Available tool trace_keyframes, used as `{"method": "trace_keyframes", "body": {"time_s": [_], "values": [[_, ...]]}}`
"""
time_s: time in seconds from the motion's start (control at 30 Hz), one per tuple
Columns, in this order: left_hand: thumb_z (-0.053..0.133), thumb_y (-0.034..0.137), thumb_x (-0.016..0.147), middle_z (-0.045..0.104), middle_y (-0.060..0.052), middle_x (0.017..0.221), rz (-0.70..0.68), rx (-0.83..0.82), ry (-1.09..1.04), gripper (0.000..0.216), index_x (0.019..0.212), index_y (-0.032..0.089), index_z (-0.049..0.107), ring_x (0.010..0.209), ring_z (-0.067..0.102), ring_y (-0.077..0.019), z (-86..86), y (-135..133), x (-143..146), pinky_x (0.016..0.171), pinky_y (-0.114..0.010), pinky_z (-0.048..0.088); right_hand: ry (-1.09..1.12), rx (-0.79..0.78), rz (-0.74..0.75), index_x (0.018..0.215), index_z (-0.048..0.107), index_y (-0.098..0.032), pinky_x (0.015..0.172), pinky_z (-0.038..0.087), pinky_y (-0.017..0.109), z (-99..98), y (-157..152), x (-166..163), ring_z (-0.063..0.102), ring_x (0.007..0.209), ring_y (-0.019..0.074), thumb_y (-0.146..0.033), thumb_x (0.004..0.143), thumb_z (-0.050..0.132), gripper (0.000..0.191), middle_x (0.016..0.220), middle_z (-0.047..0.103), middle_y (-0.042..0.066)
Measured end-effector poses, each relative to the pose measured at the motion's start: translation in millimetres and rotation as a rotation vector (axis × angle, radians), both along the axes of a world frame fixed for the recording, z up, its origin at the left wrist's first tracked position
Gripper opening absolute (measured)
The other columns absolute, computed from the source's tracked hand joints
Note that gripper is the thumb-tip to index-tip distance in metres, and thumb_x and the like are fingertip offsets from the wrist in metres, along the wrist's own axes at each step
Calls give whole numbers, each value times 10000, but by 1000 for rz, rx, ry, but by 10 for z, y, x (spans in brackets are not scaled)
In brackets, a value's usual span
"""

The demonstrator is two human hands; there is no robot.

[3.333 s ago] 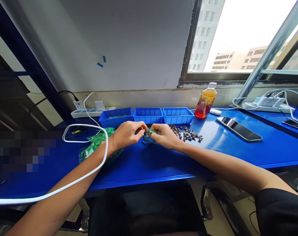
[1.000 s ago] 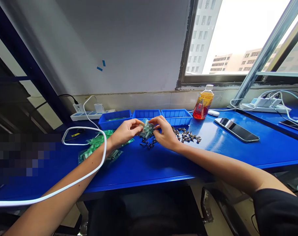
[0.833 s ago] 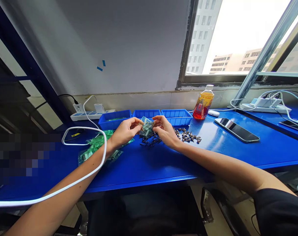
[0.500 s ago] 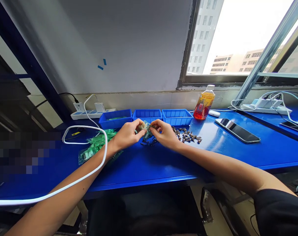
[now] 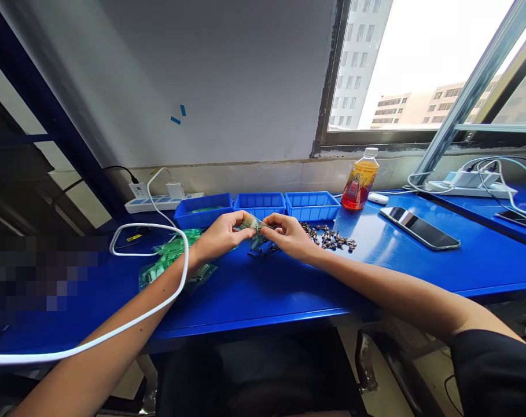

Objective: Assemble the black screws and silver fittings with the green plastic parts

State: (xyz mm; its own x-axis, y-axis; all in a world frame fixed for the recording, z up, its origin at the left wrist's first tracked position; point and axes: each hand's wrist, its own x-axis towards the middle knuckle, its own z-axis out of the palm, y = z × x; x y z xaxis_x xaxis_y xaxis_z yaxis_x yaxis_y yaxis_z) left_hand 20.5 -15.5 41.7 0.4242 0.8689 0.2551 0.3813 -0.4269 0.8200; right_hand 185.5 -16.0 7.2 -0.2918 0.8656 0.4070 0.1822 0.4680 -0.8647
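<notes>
My left hand (image 5: 221, 236) and my right hand (image 5: 289, 234) meet over the blue table (image 5: 267, 284), both pinched on a small clear green plastic bag (image 5: 252, 224) held between their fingertips. Just under the bag lies a small heap of dark screws (image 5: 265, 250) on the table. A larger scatter of dark screws (image 5: 330, 237) lies to the right of my right hand. A pile of green plastic bags (image 5: 169, 258) rests left of my left wrist.
Three blue bins (image 5: 259, 204) line the back of the table. A white power strip (image 5: 158, 201) and white cable (image 5: 150, 231) sit left. An orange drink bottle (image 5: 359, 179), a white earbud case (image 5: 378, 198) and a phone (image 5: 419, 227) lie right.
The bag was lifted and tipped, and dark screws dropped out into a small heap under it. Both hands have since come lower and closer together on the bag.
</notes>
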Motion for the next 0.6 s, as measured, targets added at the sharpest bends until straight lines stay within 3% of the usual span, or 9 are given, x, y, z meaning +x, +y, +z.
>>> {"method": "trace_keyframes", "body": {"time_s": [0.23, 0.43, 0.6], "values": [[549, 351, 636, 627, -8, 716, 26, 110, 95, 199, 718, 173, 582, 666, 558, -157, -61, 33, -6, 625, -270, 435, 21, 47, -32, 728, 519, -177, 525, 360, 213, -41, 24, -23, 469, 611, 85, -318, 674, 575, 162, 678, 529, -30], [527, 368, 649, 630, -12, 728, 14, 136, 119, 209, 717, 175, 571, 676, 558, -160, -63, 31, -12, 642, -276, 431, 25, 31, -44, 689, 512, -178, 532, 351, 231, -20, 14, -16, 425, 552, 75, -341, 655, 593, 185, 615, 501, -49], [528, 372, 632, 625, -11, 715, 57, 136, 102, 201, 699, 186, 565, 681, 550, -166, -26, 7, -2, 649, -280, 423, 25, 59, -145, 624, 436, -200, 504, 327, 228, -13, 2, -28, 387, 530, 73, -369, 651, 620, 251, 567, 441, -68]]}}
